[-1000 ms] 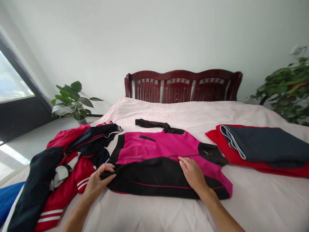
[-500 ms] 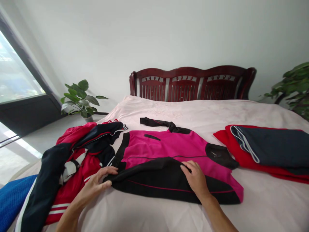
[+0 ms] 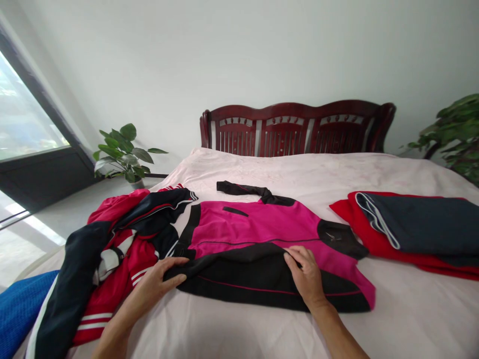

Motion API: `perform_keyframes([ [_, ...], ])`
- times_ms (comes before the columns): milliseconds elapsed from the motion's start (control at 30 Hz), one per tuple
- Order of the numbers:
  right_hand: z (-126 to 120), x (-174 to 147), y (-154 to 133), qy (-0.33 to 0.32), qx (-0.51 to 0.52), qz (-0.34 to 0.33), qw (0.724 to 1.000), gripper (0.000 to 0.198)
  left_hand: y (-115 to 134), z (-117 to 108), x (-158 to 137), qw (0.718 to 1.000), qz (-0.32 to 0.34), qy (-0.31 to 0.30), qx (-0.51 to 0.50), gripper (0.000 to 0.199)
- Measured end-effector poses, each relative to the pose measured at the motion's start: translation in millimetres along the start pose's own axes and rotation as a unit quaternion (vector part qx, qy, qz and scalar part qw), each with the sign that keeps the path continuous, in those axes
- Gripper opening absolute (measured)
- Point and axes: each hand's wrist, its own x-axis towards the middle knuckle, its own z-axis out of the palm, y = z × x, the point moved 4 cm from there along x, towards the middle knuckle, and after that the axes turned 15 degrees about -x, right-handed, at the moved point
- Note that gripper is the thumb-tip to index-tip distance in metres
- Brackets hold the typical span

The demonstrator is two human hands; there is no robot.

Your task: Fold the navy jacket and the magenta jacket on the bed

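A magenta and black jacket (image 3: 232,225) lies spread on the bed, its hem to the left and its dark collar to the right. Its near black sleeve (image 3: 239,279) is laid across the front, with a thin pink line along it. At the sleeve's left end, near the hem, my left hand (image 3: 162,279) holds the fabric between thumb and fingers. My right hand (image 3: 305,274) pinches the upper edge of the same sleeve further right. The far sleeve (image 3: 243,189) stretches out behind the jacket, pointing left.
Rumpled red and navy sportswear (image 3: 123,249) is heaped at left, beside a blue textured cloth (image 3: 26,304). Folded red and dark grey clothes (image 3: 422,224) lie at right. The pink bedsheet (image 3: 322,172) reaches a wooden headboard (image 3: 295,129). Potted plants (image 3: 127,149) flank the bed.
My left hand has slid slightly right along the sleeve end. My right hand keeps its pinch on the edge, with its fingers a little more closed. The jacket lies nearly the same.
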Motion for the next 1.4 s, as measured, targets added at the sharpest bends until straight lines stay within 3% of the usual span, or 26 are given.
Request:
perform_keyframes([
  [167, -2.1, -0.4, 0.1, 0.001, -0.004, 0.007, 1.0, 0.028, -3.3, 5.8, 13.4, 0.999, 0.019, 0.011, 0.045, 0.03],
  [300, -0.1, -0.2, 3.2, -0.005, 0.007, 0.03, 1.0, 0.029, -4.6, 5.4, 19.7, 0.999, -0.009, 0.028, 0.035, 0.024],
  [467, 6.9, 0.5, 8.9, -0.05, 0.015, 0.076, 0.996, 0.033, 1.4, 0.2, 27.0, 0.995, -0.046, 0.008, -0.087, 0.026],
  [633, 9.1, 0.9, 9.8, -0.077, -0.04, 0.113, 0.99, 0.035, -3.0, -5.3, 35.4, 0.976, -0.083, 0.041, -0.195, 0.039],
  [767, 8.5, 1.1, 7.5, -0.073, -0.102, 0.09, 0.988, 0.029, -10.7, -9.2, 44.3, 0.985, -0.09, 0.103, -0.103, 0.036],
  [867, 3.0, 1.2, 1.5, -0.018, -0.169, 0.043, 0.985, 0.024, -1.9, -11.2, 48.0, 0.986, -0.072, 0.147, -0.026, 0.03],
  [933, -1.8, -0.1, -9.5, 0.029, -0.193, -0.004, 0.981, 0.024, 13.8, -7.4, 47.4, 0.986, -0.05, 0.157, -0.04, 0.031],
  [1000, -4.5, -3.1, -27.7, 0.051, -0.16, -0.063, 0.984, 0.025, 36.8, 4.9, 43.4, 0.986, -0.02, 0.145, -0.08, 0.037],
  [1100, -4.1, -9.2, -60.4, 0.021, -0.018, -0.121, 0.992, 0.03, 78.8, 41.3, 30.9, 0.99, 0.043, 0.104, -0.088, 0.046],
  [1167, -0.9, -12.1, -77.4, -0.032, 0.099, -0.099, 0.99, 0.041, 103.3, 74.6, 20.1, 0.992, 0.083, 0.065, -0.066, 0.051],
  [1267, 6.3, -14.5, -91.4, -0.124, 0.253, -0.041, 0.959, 0.049, 123.8, 121.0, 6.2, 0.989, 0.119, 0.014, -0.087, 0.059],
  [1400, 11.6, -16.6, -95.0, -0.21, 0.355, -0.017, 0.911, 0.035, 127.1, 146.1, 1.4, 0.977, 0.147, 0.033, -0.154, 0.068],
])
